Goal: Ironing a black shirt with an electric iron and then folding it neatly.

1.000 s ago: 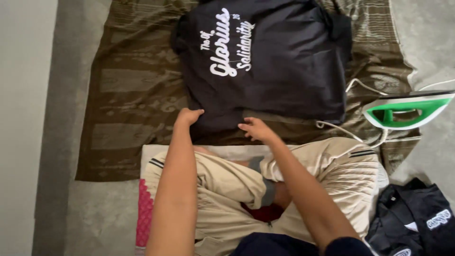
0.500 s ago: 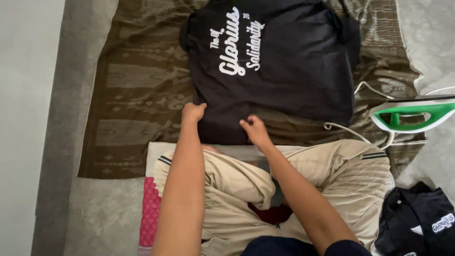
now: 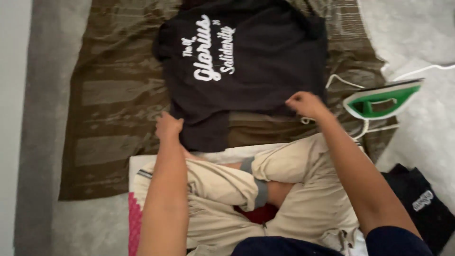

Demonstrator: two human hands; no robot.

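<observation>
Here, in the head view, a black T-shirt (image 3: 246, 71) with white lettering lies spread flat on a brown patterned cloth (image 3: 113, 104) laid over a grey carpet (image 3: 42, 142). The person sits cross-legged at the near edge of the cloth, in beige trousers (image 3: 213, 185), on a white cushion with a pink edge (image 3: 134, 223).

The left hand (image 3: 168, 127) is curled closed at the shirt's near-left corner, gripping the hem there. The right hand (image 3: 305, 103) is likewise closed, pinching the hem at the shirt's near-right corner. The two hands are well apart, with the hem stretched between them; the part of the shirt just beside the left hand hangs lower toward the knees than the part near the right hand.

Just to the right of the right hand, a green and white clothes iron (image 3: 384, 99) rests at the edge of the brown cloth, its white cord (image 3: 341, 78) looping over the cloth towards the shirt. At the lower right, near the person's right knee, a second dark garment (image 3: 422, 204) with a small white print lies crumpled on the carpet.
</observation>
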